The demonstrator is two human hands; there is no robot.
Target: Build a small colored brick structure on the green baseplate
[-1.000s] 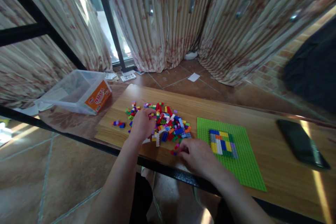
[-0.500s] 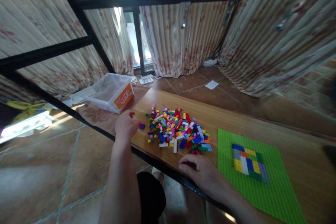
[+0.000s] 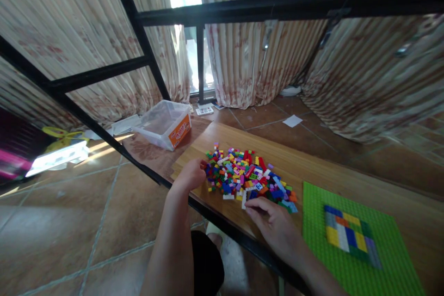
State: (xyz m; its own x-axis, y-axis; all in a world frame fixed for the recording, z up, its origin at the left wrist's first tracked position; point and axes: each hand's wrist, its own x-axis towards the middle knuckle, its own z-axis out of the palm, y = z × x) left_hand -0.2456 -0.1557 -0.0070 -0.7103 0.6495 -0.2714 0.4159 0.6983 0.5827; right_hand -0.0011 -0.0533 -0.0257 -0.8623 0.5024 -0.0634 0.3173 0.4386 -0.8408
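Interlocking bricks [image 3: 239,176]: heap on desk [image 3: 294,166], left of green baseplate [image 3: 314,224]. Our left hand [image 3: 190,175] at heap's left edge, right hand [image 3: 277,224] at near edge; whether either grips, we cannot tell.

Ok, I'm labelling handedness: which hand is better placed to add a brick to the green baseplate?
Probably the right hand: it is beside the brick pile, nearer the green baseplate; the left hand is at the pile's left end.

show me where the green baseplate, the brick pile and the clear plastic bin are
Green baseplate [image 3: 314,217], head view: bare surface near its left edge.
Brick pile [image 3: 248,172], head view: middle of the loose heap.
Clear plastic bin [image 3: 179,132], head view: orange label on its wall.
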